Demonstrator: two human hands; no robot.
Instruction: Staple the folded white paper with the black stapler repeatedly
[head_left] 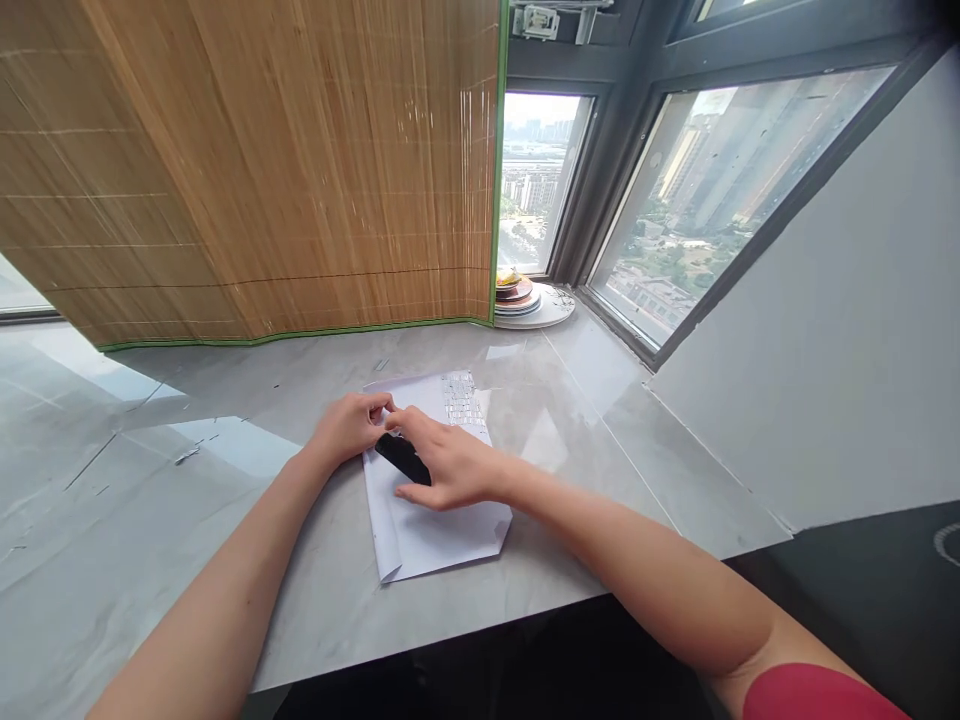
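A folded sheet of white paper (pixel 450 540) lies on the pale marble-look ledge in front of me, with its left edge turned over. Rows of small silvery marks, resembling staples (pixel 463 400), cover its upper right part. Over the paper, my right hand (pixel 450 465) curls around a small black object that looks like a stapler (pixel 403 459); its thumb sticks out to the left and the palm side is hidden. At the far end of the black object, my left hand (pixel 352 425) is closed in a pinch, touching the paper's left edge. What its fingertips hold is hidden.
Small silvery scraps (pixel 187 453) are scattered on the ledge (pixel 225 560) to the left. A bamboo blind (pixel 300 170) hangs behind it. Stacked plates (pixel 517 300) stand in the corner by the windows (pixel 690 200). A white wall (pixel 840 350) borders the right side.
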